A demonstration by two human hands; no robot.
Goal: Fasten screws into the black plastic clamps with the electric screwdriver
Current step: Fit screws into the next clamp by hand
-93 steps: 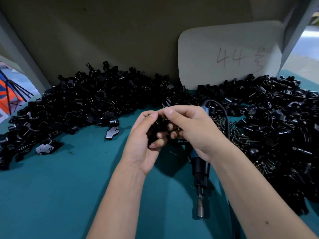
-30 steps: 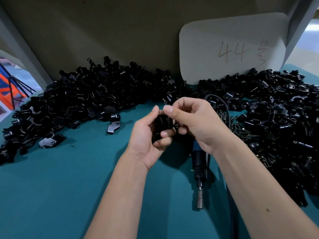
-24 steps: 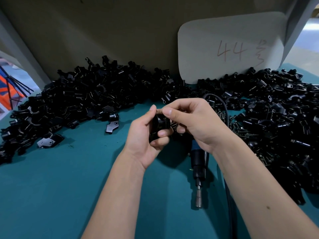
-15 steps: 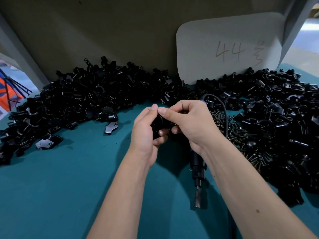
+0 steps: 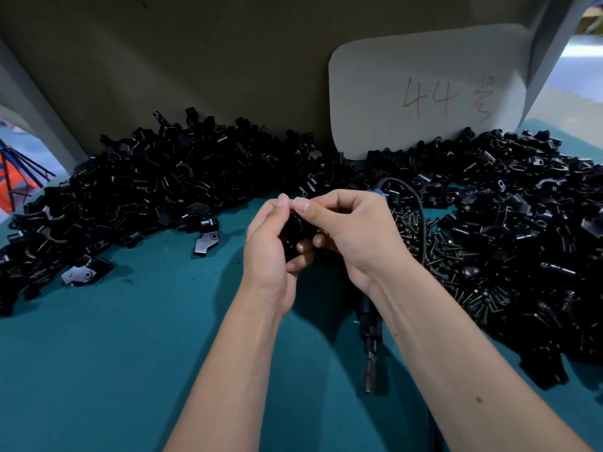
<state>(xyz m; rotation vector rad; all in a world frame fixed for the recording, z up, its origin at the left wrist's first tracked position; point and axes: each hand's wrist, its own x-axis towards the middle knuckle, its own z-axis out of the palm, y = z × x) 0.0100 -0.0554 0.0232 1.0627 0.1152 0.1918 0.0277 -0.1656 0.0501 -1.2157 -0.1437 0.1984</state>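
Both hands, L point(image 5: 266, 252) & R point(image 5: 350, 233), grip glossy black plastic clamp point(image 5: 291, 234) over teal mat point(image 5: 114, 353)

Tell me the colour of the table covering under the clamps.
Teal green mat, plain and unpatterned, best seen in the head view.

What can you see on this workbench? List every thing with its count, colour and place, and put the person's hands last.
clamp piles: two heaps, too many to count, black, far left and right of the mat
held clamp: one, black, between both hands
screws: a loose heap, dark metal, beside the right pile
electric screwdriver: one, black, lying on the mat under the right forearm
card: one, white, marked 44, against the back wall
mat: one, teal
left hand: grips the held clamp
right hand: pinches at the held clamp
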